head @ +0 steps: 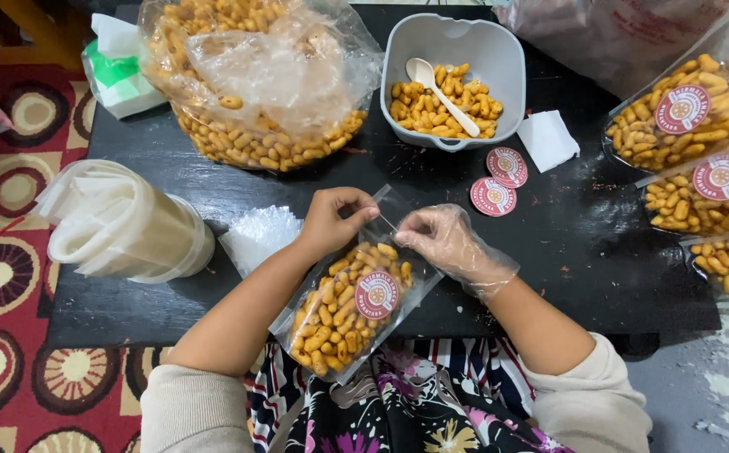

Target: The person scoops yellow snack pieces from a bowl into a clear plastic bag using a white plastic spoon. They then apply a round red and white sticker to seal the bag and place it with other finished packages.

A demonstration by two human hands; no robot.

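A clear pouch of yellow-orange snack sticks (343, 309) with a round red sticker lies slanted over the front edge of the black table (566, 243). My left hand (333, 220), bare, pinches the left side of the pouch's top edge. My right hand (444, 243), in a thin clear plastic glove, pinches the same top edge on the right. Both hands hold the pouch's mouth between them.
A grey bowl (499, 59) with snacks and a white spoon stands at the back. A big clear bag of snacks (259, 84) lies back left, a roll of empty pouches (121, 222) left. Two loose red stickers (499, 183) and filled pouches (704, 159) sit right.
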